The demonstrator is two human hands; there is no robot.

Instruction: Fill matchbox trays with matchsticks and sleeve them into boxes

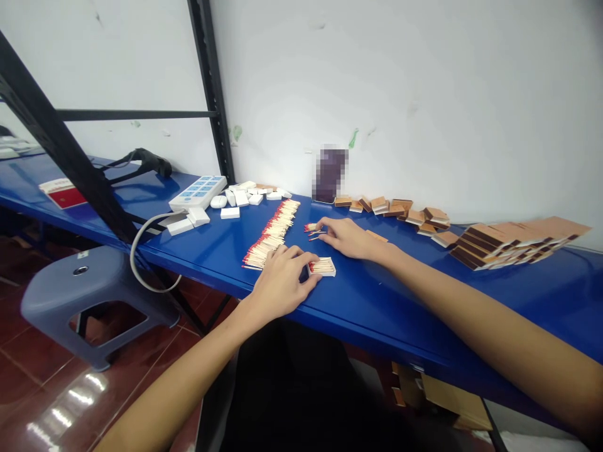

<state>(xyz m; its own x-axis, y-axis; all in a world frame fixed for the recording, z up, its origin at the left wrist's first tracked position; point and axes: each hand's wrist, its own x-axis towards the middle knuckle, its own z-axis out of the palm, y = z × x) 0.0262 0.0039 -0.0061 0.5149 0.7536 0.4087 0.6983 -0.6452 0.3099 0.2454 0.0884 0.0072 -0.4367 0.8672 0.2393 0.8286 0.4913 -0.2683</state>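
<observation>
My left hand rests near the front edge of the blue table, fingers curled round the end of a small white tray of matches. My right hand lies further back, its fingertips pinching a few loose red-tipped matches. A long heap of matches stretches diagonally just left of both hands.
Brown matchbox sleeves are stacked at the right, with more scattered along the wall. White inner trays and a power strip lie at the left. A grey plastic stool stands on the floor left of me.
</observation>
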